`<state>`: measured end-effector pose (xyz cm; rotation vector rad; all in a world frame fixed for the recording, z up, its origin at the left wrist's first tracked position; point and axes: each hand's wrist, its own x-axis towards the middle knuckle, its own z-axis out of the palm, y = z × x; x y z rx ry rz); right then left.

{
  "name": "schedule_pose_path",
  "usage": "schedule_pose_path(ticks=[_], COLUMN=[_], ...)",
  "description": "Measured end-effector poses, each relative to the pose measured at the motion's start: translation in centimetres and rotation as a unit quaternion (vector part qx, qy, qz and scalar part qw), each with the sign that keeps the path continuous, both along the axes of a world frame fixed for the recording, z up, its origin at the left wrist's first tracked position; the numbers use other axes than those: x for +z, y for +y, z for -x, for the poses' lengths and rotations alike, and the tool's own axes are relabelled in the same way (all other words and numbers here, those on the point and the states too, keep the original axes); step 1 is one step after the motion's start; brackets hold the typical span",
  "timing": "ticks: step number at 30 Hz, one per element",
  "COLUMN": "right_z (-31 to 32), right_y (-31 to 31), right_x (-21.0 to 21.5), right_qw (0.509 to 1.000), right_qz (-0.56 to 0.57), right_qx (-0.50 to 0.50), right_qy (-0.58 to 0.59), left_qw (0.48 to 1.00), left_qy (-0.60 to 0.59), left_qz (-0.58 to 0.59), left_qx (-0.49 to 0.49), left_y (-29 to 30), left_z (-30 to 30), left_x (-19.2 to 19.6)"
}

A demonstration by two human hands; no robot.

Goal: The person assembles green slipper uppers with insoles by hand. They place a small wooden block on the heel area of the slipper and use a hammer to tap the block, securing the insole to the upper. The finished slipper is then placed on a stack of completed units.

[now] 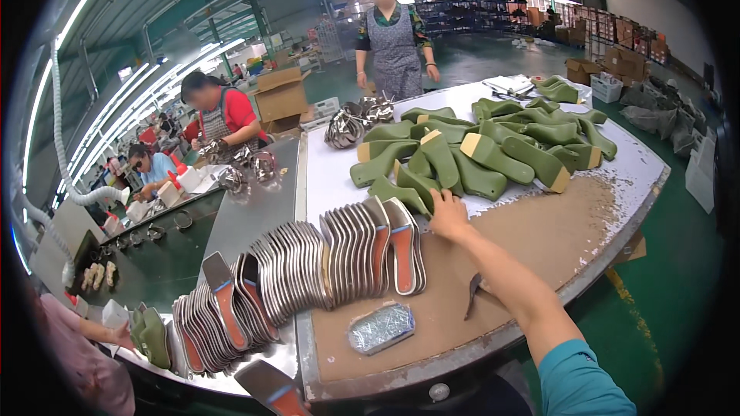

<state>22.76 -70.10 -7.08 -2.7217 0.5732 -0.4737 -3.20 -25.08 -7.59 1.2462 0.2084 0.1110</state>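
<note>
My right hand (449,216) reaches across the table to the near edge of a heap of green shoe lasts (483,173). Its fingers close on the end of one green shoe last (416,183), which partly hides under the others. Several lasts have tan end faces. My left hand does not show. At the lower edge a metal-faced insole with an orange patch (270,387) stands tilted, its lower end out of the picture. Left of my right hand runs a long row of similar shiny insoles (289,270), set on edge close together.
A clear-wrapped block (381,329) and a dark hand tool (472,296) lie on the brown board (439,323). Shiny metal bands (344,125) sit at the far left corner. One co-worker (393,38) stands across the table; another's hand (123,335) touches green lasts at left.
</note>
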Motion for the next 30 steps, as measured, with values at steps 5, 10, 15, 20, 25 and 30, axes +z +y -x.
schedule_pose_path(ticks=[5,10,15,20,25,30], right_z=[0.3,3.2,11.2,18.2,14.3,13.8], right_y=[-3.2,-3.4,-4.3,-3.8,-6.6,-5.5], right_x=[-1.9,-1.3,-1.8,3.4,2.2,4.9], right_qw=[0.99,0.99,0.936,0.987,0.974,0.848], right_qz=[-0.117,-0.108,0.322,0.048,-0.208,-0.529], right_qx=[0.046,0.022,0.078,0.135,0.093,0.019], right_qy=[-0.066,-0.083,-0.114,-0.071,-0.006,-0.001], left_qw=[0.998,0.997,0.988,0.977,0.972,0.976], left_qy=[0.059,0.017,0.022,0.051,0.053,0.026], left_qz=[-0.023,0.049,0.096,0.091,0.137,0.133], left_qx=[0.009,-0.064,-0.123,-0.188,-0.183,-0.173], left_y=[-0.5,-2.2,-4.8,-5.9,-7.4,-7.8], left_z=[1.7,1.0,1.1,1.5,1.6,1.7], left_x=[-0.8,-0.9,0.4,-0.4,0.8,1.8])
